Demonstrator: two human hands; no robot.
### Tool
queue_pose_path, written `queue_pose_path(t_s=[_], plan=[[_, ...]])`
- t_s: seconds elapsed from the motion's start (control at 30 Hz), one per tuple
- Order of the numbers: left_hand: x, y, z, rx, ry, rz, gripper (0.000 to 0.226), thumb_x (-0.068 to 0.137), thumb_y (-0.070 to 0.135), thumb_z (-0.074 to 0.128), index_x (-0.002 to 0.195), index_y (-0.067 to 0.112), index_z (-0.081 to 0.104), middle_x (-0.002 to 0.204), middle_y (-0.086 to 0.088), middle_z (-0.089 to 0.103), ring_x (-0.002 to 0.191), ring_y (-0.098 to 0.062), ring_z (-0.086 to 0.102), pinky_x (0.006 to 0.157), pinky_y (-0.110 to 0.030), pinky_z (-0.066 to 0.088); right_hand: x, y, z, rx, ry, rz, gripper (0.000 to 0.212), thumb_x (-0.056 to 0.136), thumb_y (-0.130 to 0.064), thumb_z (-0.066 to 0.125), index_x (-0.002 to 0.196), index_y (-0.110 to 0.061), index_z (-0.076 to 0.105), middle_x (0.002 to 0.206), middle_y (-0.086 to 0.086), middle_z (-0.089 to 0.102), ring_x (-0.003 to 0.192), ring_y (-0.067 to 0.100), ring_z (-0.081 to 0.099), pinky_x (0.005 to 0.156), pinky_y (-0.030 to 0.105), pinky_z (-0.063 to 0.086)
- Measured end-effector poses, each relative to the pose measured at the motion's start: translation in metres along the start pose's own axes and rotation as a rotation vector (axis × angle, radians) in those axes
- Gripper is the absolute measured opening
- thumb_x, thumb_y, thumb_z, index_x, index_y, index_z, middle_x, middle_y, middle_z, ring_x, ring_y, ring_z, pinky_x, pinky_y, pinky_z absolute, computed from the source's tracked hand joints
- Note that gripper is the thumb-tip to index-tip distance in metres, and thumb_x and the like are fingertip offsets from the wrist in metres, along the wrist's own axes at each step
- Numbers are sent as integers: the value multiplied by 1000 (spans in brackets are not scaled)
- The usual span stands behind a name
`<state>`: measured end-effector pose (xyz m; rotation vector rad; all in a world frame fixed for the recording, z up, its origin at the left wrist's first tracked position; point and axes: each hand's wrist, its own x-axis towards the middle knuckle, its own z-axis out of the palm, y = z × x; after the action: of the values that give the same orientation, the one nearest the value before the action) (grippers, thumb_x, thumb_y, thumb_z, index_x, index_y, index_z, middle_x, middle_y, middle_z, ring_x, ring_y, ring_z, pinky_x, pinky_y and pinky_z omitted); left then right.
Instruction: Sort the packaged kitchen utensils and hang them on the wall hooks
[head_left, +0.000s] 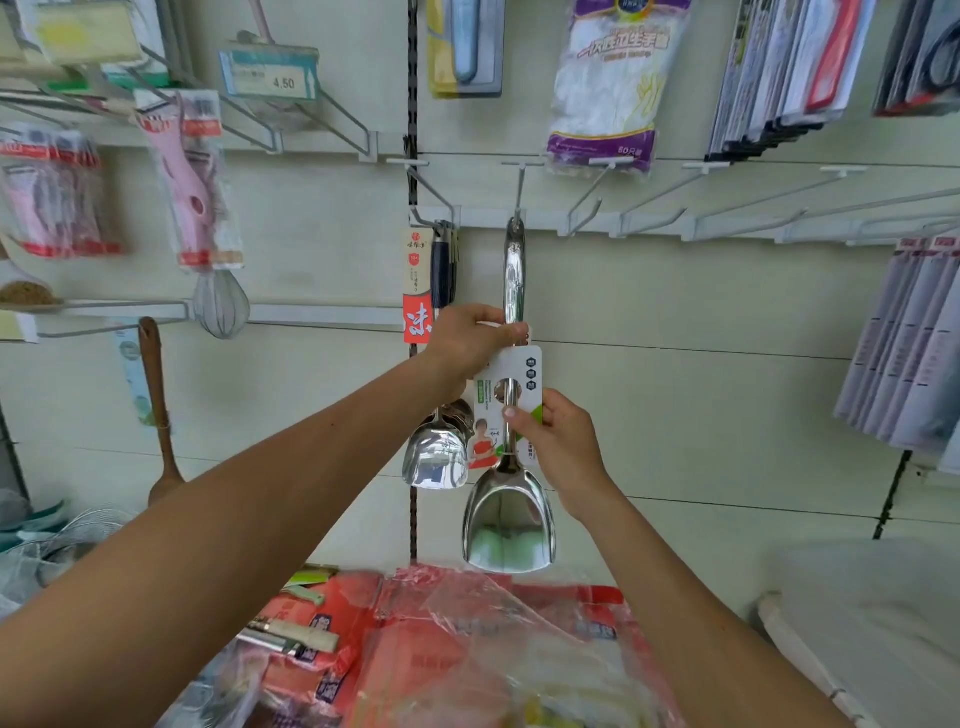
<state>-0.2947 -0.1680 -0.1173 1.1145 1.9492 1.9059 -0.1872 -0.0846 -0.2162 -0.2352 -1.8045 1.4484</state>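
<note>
Your L grip (475, 345) is clamping the shiny steel scoop (509, 525) mid-handle, R grip (558, 441) pinching handle + white card label (532, 364) lower down; scoop's hanging vertical, handle tip at the white wall hook (519, 189), straight above both.

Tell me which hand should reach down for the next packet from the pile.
Probably the right hand: it pinches the scoop low, nearer the pile; the left hand grips it higher up.
</note>
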Motion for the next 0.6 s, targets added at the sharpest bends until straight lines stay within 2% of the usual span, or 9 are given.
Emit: queue_pose_path(t_s=[0.03, 0.1, 0.17, 0.23, 0.3, 0.43, 0.6], plan=[[6, -2, 1, 12, 2, -1, 36, 83, 25, 77, 111, 5, 64, 96, -13, 73, 75, -20, 71, 58, -27, 58, 6, 2, 0, -19, 9, -3, 11, 90, -13, 69, 101, -14, 69, 85, 4, 73, 78, 18, 68, 74, 32, 54], [16, -5, 2, 16, 1, -7, 36, 83, 24, 76, 111, 4, 65, 92, -10, 73, 68, -15, 70, 52, -23, 54, 17, 10, 1, -48, 29, -11, 16, 87, -23, 72, 97, -12, 67, 93, 21, 69, 82, 37, 64, 79, 47, 55], [27, -9, 4, 11, 5, -16, 37, 84, 24, 76, 113, 4, 64, 86, -7, 73, 63, -12, 70, 49, -22, 52, 30, 18, 1, -57, 29, -9, 20, 85, -27, 73, 96, -11, 65, 96, 29, 65, 81, 42, 61, 79, 49, 54], [40, -14, 6, 11, 12, -30, 39, 83, 24, 77, 114, 5, 63, 85, -7, 74, 66, -15, 72, 51, -24, 54, 42, 25, 1, -51, 24, -10, 10, 88, -20, 72, 93, -15, 66, 93, 28, 65, 76, 27, 60, 74, 41, 53], [53, -20, 7, 16, 15, -32, 40, 83, 25, 77, 115, 5, 62, 88, -9, 75, 71, -20, 73, 55, -26, 55, 55, 32, 0, -32, 18, -6, 7, 90, -15, 70, 95, -18, 67, 99, 26, 68, 81, 23, 63, 77, 41, 55], [74, -26, 11, 31, 29, -31, 39, 82, 25, 78, 113, 7, 62, 86, -6, 74, 71, -18, 73, 58, -28, 57, 81, 47, -1, -43, 32, 4, 11, 89, -19, 71, 99, -14, 68, 102, 30, 65, 93, 44, 65, 84, 54, 54], [95, -30, 17, 36, 44, -47, 39, 83, 22, 77, 115, 6, 61, 74, 1, 71, 56, -6, 68, 49, -21, 52, 108, 62, -5, -37, 33, 36, 11, 89, -18, 71, 99, -14, 67, 98, 25, 68, 95, 42, 66, 82, 53, 56]])
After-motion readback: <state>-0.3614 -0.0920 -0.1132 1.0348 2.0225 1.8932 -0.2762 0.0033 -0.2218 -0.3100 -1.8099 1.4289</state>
